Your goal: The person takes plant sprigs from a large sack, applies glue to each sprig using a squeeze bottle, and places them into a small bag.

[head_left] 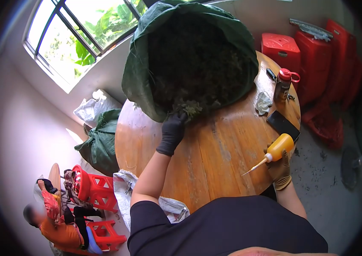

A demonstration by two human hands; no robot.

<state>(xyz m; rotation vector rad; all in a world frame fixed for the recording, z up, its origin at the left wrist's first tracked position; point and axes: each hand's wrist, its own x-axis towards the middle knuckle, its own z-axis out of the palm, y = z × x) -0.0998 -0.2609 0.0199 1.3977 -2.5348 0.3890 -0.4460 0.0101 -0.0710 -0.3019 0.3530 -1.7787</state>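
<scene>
In a dark glove, my left hand reaches to the near lip of a large green woven sack. Its fingers are closed at a pale greenish, frilly clump, which looks like dried plant material. More dark, tangled stuff fills the sack. My right hand, in a brownish glove, grips a yellow squeeze bottle at the table's right edge. The bottle is tilted, its long thin nozzle pointing down and left over the wood.
On the round wooden table lie a black phone, a crumpled tissue and a red-capped bottle. Red stools stand behind right. A green bundle sits left, and a person in orange is seated lower left.
</scene>
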